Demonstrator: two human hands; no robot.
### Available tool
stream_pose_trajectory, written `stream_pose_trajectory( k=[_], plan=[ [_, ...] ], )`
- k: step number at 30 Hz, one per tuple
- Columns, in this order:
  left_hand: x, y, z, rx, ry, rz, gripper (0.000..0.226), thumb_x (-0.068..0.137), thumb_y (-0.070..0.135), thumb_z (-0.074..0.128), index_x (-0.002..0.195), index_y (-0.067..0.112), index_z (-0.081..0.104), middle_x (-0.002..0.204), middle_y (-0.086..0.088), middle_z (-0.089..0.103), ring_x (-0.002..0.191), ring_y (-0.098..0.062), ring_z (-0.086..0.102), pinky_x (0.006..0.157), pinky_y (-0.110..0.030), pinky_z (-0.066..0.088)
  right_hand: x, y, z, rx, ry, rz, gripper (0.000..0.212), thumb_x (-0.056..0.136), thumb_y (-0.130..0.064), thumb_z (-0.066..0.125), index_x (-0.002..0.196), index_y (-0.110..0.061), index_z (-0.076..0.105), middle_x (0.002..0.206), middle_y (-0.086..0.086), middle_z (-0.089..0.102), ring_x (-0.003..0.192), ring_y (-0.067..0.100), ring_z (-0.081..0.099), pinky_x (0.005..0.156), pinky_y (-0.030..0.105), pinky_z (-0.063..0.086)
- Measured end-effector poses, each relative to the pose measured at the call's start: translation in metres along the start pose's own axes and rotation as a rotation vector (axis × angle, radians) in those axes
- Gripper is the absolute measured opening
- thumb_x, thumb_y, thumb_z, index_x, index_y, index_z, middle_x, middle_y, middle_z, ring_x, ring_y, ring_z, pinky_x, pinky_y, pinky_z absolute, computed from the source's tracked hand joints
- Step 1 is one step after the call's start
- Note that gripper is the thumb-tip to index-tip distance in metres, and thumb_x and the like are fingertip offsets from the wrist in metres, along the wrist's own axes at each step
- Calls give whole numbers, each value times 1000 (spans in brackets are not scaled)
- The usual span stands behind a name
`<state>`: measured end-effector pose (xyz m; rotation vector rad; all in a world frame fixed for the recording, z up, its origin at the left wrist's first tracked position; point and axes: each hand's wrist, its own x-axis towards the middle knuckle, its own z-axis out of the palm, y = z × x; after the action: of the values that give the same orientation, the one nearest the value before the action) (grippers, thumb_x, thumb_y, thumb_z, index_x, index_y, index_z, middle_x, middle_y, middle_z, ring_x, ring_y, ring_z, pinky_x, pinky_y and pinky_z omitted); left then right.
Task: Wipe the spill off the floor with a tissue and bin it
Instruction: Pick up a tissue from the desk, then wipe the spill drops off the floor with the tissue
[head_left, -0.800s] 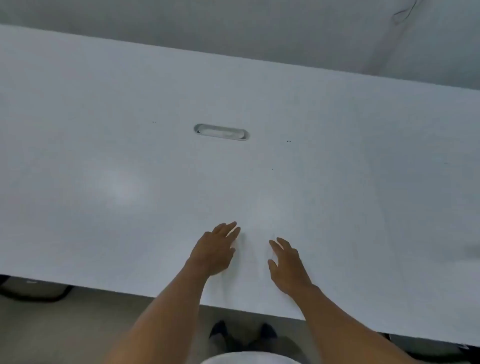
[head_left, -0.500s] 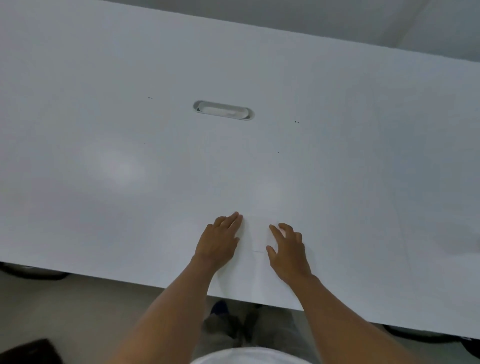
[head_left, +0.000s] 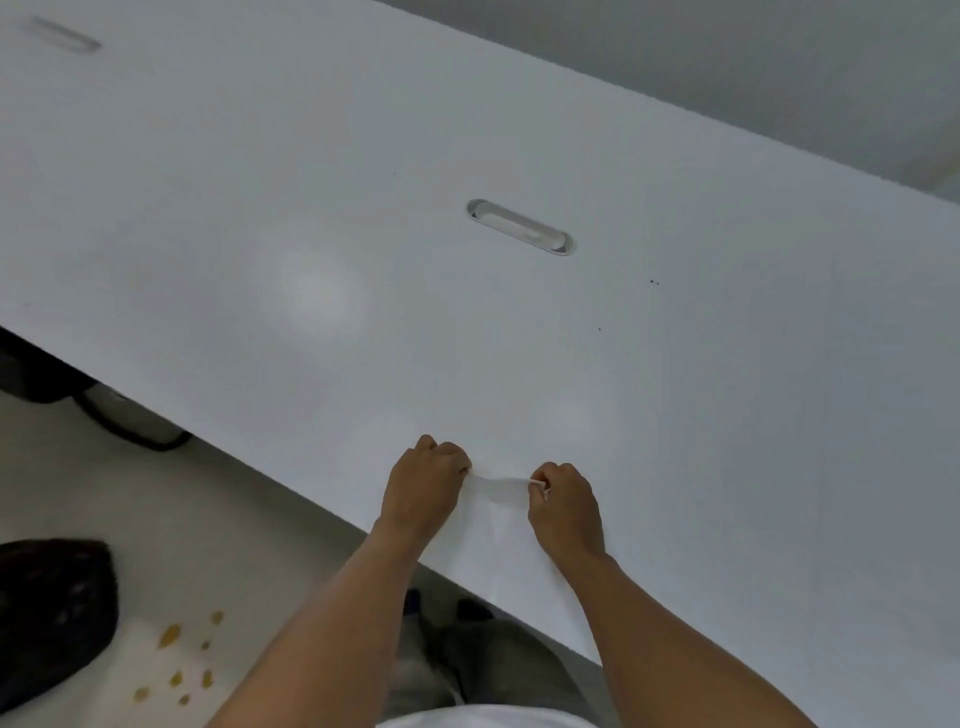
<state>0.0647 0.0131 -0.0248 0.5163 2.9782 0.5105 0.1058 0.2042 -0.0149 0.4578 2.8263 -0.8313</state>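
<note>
A white tissue (head_left: 493, 499) lies near the front edge of the white table (head_left: 363, 270). My left hand (head_left: 423, 486) pinches its far left corner and my right hand (head_left: 563, 501) pinches its far right corner, so the far edge is lifted and stretched between them. On the pale floor at lower left is the spill (head_left: 179, 660), several yellow-brown drops. Beside it sits a bin lined with a black bag (head_left: 52, 618), partly cut off by the frame edge.
An oval cable slot (head_left: 522, 227) is set into the middle of the table, and a second slot (head_left: 67, 35) at far left. A dark chair base (head_left: 130, 423) stands under the table's left part. My shoes (head_left: 452, 613) show below the table edge.
Both hands lay flat beside the tissue; now their fingers are closed on its far corners and lift that edge. The view has swung left and down, revealing the spill and the bin.
</note>
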Motion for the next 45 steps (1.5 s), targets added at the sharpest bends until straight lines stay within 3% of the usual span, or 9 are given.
stream_pose_trajectory(
  k=[4, 9, 14, 20, 21, 25, 33, 40, 45],
  plan=[
    [-31, -14, -19, -48, 82, -157, 20, 94, 15, 55, 100, 20, 74, 85, 3, 75, 87, -24, 60, 71, -38, 50, 2, -26, -1, 42, -133, -151, 15, 94, -10, 56, 81, -15, 62, 82, -1, 63, 74, 16, 59, 65, 28, 50],
    [-93, -55, -50, -182, 204, -406, 22, 94, 18, 55, 109, 22, 71, 98, 2, 75, 93, -25, 62, 79, -40, 50, -11, -86, 16, 147, -287, -309, 14, 93, -11, 58, 87, -17, 68, 83, -6, 67, 78, 10, 62, 69, 22, 50],
    [-194, -93, -87, -271, 319, -661, 20, 94, 18, 53, 97, 25, 71, 90, 6, 71, 79, -16, 60, 67, -36, 50, -57, -162, 61, 122, -458, -521, 11, 91, -11, 61, 87, -14, 71, 81, -4, 69, 75, 12, 62, 61, 16, 43],
    [-347, -137, -112, -340, 534, -1029, 18, 90, 19, 59, 99, 26, 73, 91, 5, 73, 79, -17, 64, 66, -35, 53, -157, -256, 133, 76, -657, -732, 9, 87, -9, 66, 91, -6, 74, 80, 2, 67, 75, 18, 61, 59, 9, 39],
    [-368, -144, -114, -359, 561, -1076, 17, 90, 19, 60, 97, 26, 73, 91, 5, 73, 78, -16, 65, 67, -35, 54, -174, -267, 144, 67, -699, -737, 8, 88, -10, 65, 88, -9, 73, 78, 2, 67, 75, 19, 61, 60, 11, 43],
    [-454, -170, -116, -450, 674, -1245, 15, 89, 17, 63, 98, 24, 74, 92, 5, 73, 77, -15, 65, 70, -30, 54, -245, -300, 195, 65, -830, -710, 26, 87, -14, 63, 68, -32, 63, 73, 0, 69, 73, 27, 70, 69, 43, 60],
    [-546, -227, -99, -560, 676, -1383, 15, 89, 17, 63, 93, 25, 75, 96, 7, 71, 79, -16, 64, 70, -29, 51, -318, -339, 273, 38, -910, -667, 24, 87, -12, 63, 73, -32, 65, 79, 2, 71, 74, 26, 70, 71, 47, 61],
    [-542, -286, -61, -612, 654, -1431, 13, 89, 15, 63, 95, 20, 74, 101, 3, 73, 80, -18, 66, 75, -32, 54, -300, -364, 345, -37, -949, -625, 12, 94, -13, 62, 89, -20, 70, 82, 1, 71, 77, 22, 70, 76, 43, 62],
    [-531, -354, 23, -582, 666, -1486, 13, 91, 19, 62, 96, 24, 73, 100, 4, 72, 81, -19, 66, 74, -38, 57, -266, -352, 445, -76, -960, -635, 11, 93, -13, 62, 88, -20, 70, 83, -1, 70, 78, 22, 70, 76, 43, 62]
  ],
)
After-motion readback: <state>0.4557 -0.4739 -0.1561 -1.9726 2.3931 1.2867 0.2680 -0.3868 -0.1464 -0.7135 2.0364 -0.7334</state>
